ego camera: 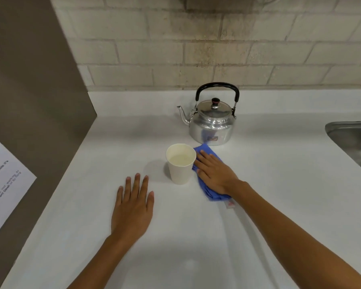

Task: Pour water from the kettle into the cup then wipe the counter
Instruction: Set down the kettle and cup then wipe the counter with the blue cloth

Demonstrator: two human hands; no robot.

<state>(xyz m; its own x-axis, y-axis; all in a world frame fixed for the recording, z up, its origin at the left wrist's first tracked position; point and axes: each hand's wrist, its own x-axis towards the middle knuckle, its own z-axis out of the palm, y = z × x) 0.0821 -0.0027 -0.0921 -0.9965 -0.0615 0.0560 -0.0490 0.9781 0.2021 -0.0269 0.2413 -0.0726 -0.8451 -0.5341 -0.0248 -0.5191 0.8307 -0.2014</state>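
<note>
A: Where are your hands?

B: Your left hand (pixel 132 207) lies flat on the counter (pixel 196 236), fingers spread, holding nothing. Your right hand (pixel 214 174) presses flat on the blue cloth (pixel 205 150), fingers straight and close together, not clamped.

A: And the cup?

B: The cup (pixel 180 163) stands upright just left of the cloth, touching your right fingertips, with water in it.

A: Farther back?

B: The kettle (pixel 213 124) sits behind the cloth, lid on, spout pointing left. The sink (pixel 352 140) is at far right.
</note>
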